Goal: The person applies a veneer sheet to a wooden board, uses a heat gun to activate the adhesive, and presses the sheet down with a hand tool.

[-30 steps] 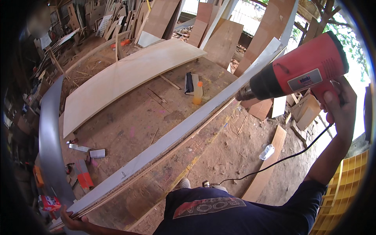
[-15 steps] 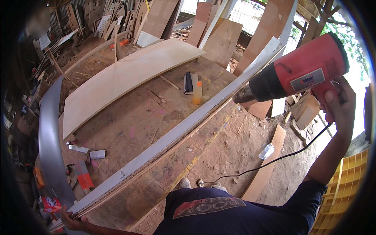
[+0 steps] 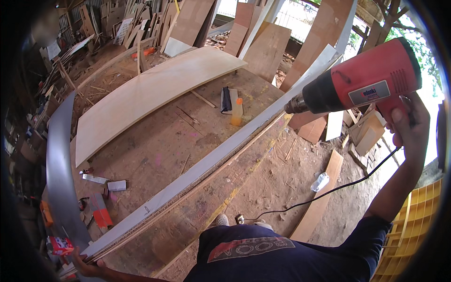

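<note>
My right hand [image 3: 409,123], at the right side, is wrapped round the handle of a red and black heat gun [image 3: 371,77]. Its metal nozzle points left, close to the edge of a long narrow board [image 3: 188,177] with a white-grey face. That board runs diagonally over the workbench [image 3: 164,145], from lower left to upper right. At the lower left, my left hand [image 3: 87,267] grips the near end of the board; part of its fingers is hidden. Beside this hand lies a small red box [image 3: 61,245].
A wide pale plywood panel [image 3: 155,94] lies across the bench, with a curved grey sheet [image 3: 63,164] left of it. An orange bottle [image 3: 236,113] stands behind the board. The heat gun's black cord [image 3: 324,193] trails over the floor past a plank [image 3: 324,192].
The heat gun in my right hand has shifted slightly right, its nozzle a little higher and farther along the board. My left hand stays in place.
</note>
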